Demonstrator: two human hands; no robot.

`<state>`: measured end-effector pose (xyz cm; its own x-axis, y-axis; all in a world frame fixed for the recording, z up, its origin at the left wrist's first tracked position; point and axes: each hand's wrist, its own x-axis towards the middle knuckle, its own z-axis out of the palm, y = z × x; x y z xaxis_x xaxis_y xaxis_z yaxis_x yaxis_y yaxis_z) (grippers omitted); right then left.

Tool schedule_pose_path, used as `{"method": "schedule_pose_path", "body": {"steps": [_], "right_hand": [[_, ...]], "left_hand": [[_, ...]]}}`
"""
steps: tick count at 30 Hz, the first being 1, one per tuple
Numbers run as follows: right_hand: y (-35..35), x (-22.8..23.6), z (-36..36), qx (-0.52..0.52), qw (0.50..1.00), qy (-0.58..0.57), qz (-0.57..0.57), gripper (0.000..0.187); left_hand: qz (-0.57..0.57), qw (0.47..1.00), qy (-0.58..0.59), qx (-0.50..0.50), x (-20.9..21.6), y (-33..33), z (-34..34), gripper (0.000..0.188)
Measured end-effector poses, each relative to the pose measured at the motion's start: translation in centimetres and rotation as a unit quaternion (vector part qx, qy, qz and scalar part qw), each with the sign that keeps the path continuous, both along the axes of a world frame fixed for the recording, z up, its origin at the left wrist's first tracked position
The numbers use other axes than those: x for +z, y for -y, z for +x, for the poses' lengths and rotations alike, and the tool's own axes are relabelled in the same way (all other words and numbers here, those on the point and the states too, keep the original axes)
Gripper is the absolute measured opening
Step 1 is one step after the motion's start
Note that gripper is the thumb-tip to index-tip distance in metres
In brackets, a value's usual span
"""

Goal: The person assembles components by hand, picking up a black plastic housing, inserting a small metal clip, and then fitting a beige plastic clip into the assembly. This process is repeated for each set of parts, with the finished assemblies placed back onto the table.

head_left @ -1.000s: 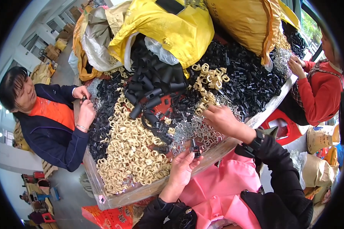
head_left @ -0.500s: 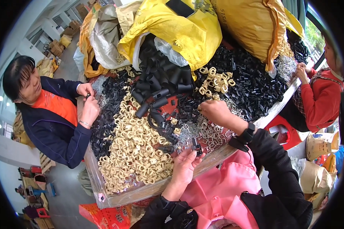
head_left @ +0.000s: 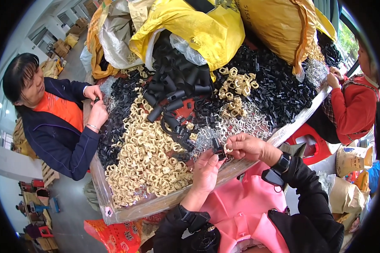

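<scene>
Near the table's front edge, my left hand (head_left: 205, 173) is closed on a small black plastic part (head_left: 217, 147), which stands upright from the fingertips. My right hand (head_left: 250, 148) has come up against it and pinches a small beige loop-shaped piece (head_left: 227, 148) right beside the black part. Whether the two pieces touch is hard to make out. Just beyond my hands lie thin silver wire clips (head_left: 245, 126). Farther left spreads a large heap of beige plastic loops (head_left: 145, 162), and a smaller pile of beige loops (head_left: 237, 82) lies beyond the clips.
Black tubes (head_left: 177, 90) spill from a yellow sack (head_left: 190, 33) at the back. Small black parts (head_left: 278, 90) cover the right side. A wooden rim (head_left: 156, 204) edges the table. Two co-workers sit at the sides, one in a dark jacket (head_left: 59, 139), one in red sleeves (head_left: 354, 111).
My right hand has drawn back from the small beige pile toward my left hand, bringing a beige loop piece. My left hand has kept hold of the black part.
</scene>
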<state>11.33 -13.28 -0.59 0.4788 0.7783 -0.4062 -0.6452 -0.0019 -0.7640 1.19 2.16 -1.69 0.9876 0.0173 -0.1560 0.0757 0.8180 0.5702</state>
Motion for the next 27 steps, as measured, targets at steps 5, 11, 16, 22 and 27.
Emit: {"method": "schedule_pose_path", "body": {"steps": [5, 11, 16, 22, 27], "right_hand": [[-0.4, 0.9, -2.5, -0.105, 0.993, 0.017, 0.043, 0.012], [0.6, 0.4, -3.1, -0.126, 0.85, 0.508, -0.064, 0.014], [1.7, 1.8, -2.1, -0.112, 0.815, 0.563, -0.082, 0.016], [1.2, 4.2, -2.8, -0.06, 0.89, 0.451, 0.005, 0.018], [0.9, 4.2, -3.8, -0.033, 0.899, 0.436, 0.003, 0.019]], "left_hand": [[-0.005, 1.0, 0.023, -0.001, 0.1, 0.6, 0.0, 0.022], [-0.008, 1.0, 0.006, -0.005, -0.1, 1.2, -0.1, 0.021], [-0.009, 0.999, -0.031, -0.021, 0.5, 1.0, -0.6, 0.022], [-0.002, 0.997, -0.043, -0.062, 1.5, 1.2, -1.1, 0.025], [-0.005, 0.997, -0.047, -0.068, 1.1, 1.2, -1.5, 0.026]]}}
